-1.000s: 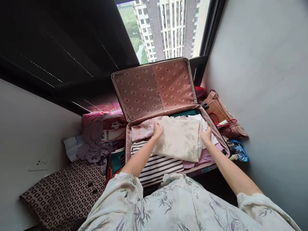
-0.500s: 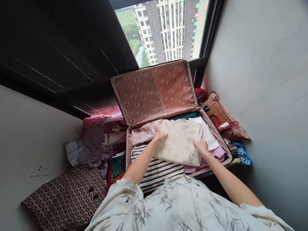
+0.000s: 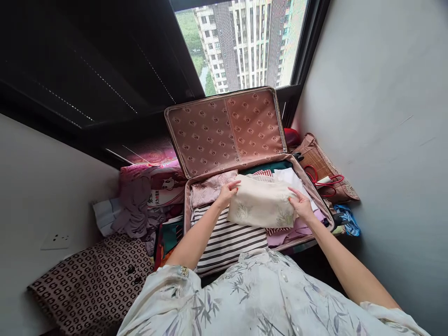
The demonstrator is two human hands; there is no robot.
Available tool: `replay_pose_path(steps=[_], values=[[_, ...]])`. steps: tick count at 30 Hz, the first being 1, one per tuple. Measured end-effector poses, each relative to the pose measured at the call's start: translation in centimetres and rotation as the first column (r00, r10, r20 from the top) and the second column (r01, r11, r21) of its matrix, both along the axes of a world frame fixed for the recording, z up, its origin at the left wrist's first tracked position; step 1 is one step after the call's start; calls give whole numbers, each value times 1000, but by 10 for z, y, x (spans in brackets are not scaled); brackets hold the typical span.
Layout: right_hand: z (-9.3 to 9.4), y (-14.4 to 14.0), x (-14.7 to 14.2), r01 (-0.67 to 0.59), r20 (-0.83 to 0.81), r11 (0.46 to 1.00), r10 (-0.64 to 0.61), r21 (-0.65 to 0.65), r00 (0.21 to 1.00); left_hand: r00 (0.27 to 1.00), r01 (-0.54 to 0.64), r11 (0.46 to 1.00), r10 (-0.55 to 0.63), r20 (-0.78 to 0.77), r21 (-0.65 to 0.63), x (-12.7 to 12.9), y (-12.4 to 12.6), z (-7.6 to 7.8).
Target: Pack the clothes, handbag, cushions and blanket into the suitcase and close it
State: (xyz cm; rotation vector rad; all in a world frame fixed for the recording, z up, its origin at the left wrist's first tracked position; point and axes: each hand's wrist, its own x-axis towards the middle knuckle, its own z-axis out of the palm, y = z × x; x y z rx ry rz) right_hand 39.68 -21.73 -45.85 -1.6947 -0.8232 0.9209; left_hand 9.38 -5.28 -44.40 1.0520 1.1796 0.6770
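Between my two hands is a folded cream garment (image 3: 261, 205) with a faint plant print, held over an open suitcase (image 3: 224, 126). My left hand (image 3: 228, 193) pinches its left edge near the top. At the upper right edge, my right hand (image 3: 301, 205) grips it between thumb and fingers. Below lies a black-and-white striped garment (image 3: 233, 247), folded flat. A pink printed garment (image 3: 212, 190) fills the suitcase's back left corner. White cloth (image 3: 289, 176) and lilac cloth (image 3: 280, 239) lie on the right side, partly covered by the cream garment.
The suitcase lid leans open against the window. On the left are a heap of mauve clothes (image 3: 135, 205) and a brown patterned cloth (image 3: 101, 280). To the right, a brown woven mat (image 3: 320, 161) with a red cord (image 3: 327, 183) lies by the grey wall (image 3: 392, 116).
Both hands have shifted their hold upward along the cream garment's sides. The garment now looks shorter front to back, and red-striped cloth shows behind and below it.
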Motion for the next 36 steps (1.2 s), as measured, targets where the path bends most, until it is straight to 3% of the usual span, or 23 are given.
replay_pose_path(steps=[4, 6, 8, 11, 13, 15, 18, 19, 21, 23, 25, 27, 29, 32, 36], values=[[19, -7, 27, -146, -13, 989, 146, -4, 989, 987, 126, 991, -122, 108, -34, -10, -3, 15], [26, -5, 42, -251, 94, 967, 254, -48, 963, 981, 193, 981, -193, 9, 25, -10, -6, 18], [32, 2, 54, -353, 283, 931, 365, -95, 887, 948, 268, 953, -235, -214, 144, -6, -9, 20], [43, 16, 65, -424, 636, 887, 435, -181, 637, 805, 403, 835, -128, -580, 375, 8, -16, 25], [53, 22, 69, -397, 806, 888, 404, -232, 433, 710, 467, 737, 17, -704, 488, 17, -22, 34], [65, 22, 74, -334, 907, 917, 318, -220, 277, 651, 488, 650, 173, -739, 582, 24, -30, 44], [74, 8, 86, -281, 977, 951, 170, -128, 131, 616, 506, 514, 348, -707, 693, 30, -51, 51], [73, -1, 91, -286, 984, 950, 157, -126, 86, 615, 531, 472, 357, -703, 704, 32, -61, 48], [63, -20, 103, -319, 974, 922, 228, -217, -4, 612, 633, 399, 267, -745, 663, 38, -85, 34], [45, -41, 114, -367, 910, 835, 405, -409, -94, 557, 772, 320, 76, -827, 549, 48, -113, 12], [26, -57, 123, -414, 793, 688, 586, -596, -167, 438, 884, 232, -104, -893, 407, 60, -142, -13], [10, -67, 128, -444, 673, 546, 712, -711, -202, 317, 944, 167, -222, -922, 285, 72, -167, -34], [3, -70, 129, -453, 584, 455, 786, -767, -201, 246, 968, 123, -308, -919, 218, 79, -182, -48], [2, -67, 126, -455, 489, 372, 856, -809, -170, 236, 972, 79, -409, -881, 223, 79, -187, -54], [7, -64, 123, -514, 383, 284, 919, -810, -95, 258, 962, 58, -516, -817, 266, 67, -179, -51]])
